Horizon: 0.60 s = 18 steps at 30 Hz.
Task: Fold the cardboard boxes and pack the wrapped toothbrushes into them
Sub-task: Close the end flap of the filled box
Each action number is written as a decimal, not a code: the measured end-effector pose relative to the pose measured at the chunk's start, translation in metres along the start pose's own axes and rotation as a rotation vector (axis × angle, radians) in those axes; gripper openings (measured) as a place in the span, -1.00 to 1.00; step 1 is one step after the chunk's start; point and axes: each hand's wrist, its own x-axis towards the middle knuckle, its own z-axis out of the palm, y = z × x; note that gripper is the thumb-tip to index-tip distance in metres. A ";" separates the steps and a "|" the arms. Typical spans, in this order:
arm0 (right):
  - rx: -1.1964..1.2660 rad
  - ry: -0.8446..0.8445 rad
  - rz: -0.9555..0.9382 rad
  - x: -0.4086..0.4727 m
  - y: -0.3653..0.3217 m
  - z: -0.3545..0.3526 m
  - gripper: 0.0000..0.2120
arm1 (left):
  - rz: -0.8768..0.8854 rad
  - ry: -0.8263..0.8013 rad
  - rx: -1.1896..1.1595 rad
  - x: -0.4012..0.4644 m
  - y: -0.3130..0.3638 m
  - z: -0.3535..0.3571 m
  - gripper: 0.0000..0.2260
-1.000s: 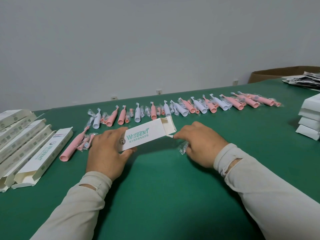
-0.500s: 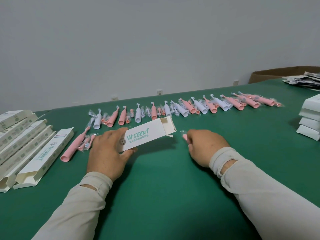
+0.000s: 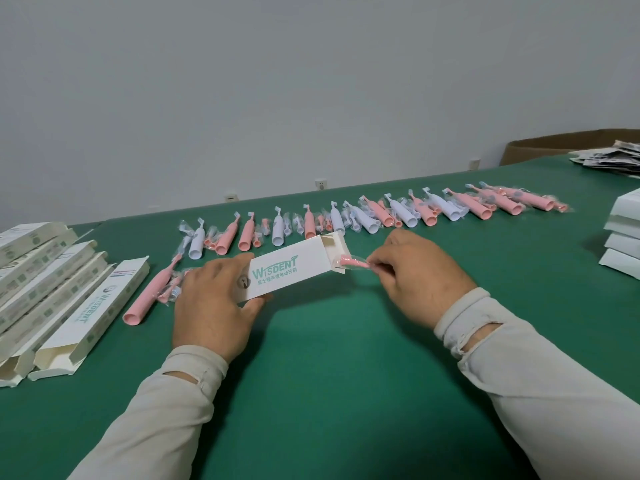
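now left hand [image 3: 211, 299] grips box [image 3: 287, 271]; right hand [image 3: 420, 277] pinches wrapped brush head [image 3: 349, 262] at mouth; wrap may snag flap.

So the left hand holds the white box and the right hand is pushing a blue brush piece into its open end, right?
Not quite. The piece is pink, not blue, in a clear wrapper; the head view shows it. The rest is right: the left hand holds the white box, and the right hand pinches the piece at the box's open end.
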 end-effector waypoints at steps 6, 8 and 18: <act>-0.008 0.080 0.032 0.000 -0.005 -0.002 -0.81 | 0.091 -0.011 -0.002 -0.004 0.007 0.001 -0.44; 0.028 0.171 -0.015 -0.002 -0.005 -0.004 -0.85 | 0.092 -0.018 -0.005 -0.004 0.006 0.001 -0.43; 0.287 0.328 0.055 -0.002 -0.013 0.022 -0.95 | 0.120 -0.040 -0.047 -0.004 0.007 0.003 -0.42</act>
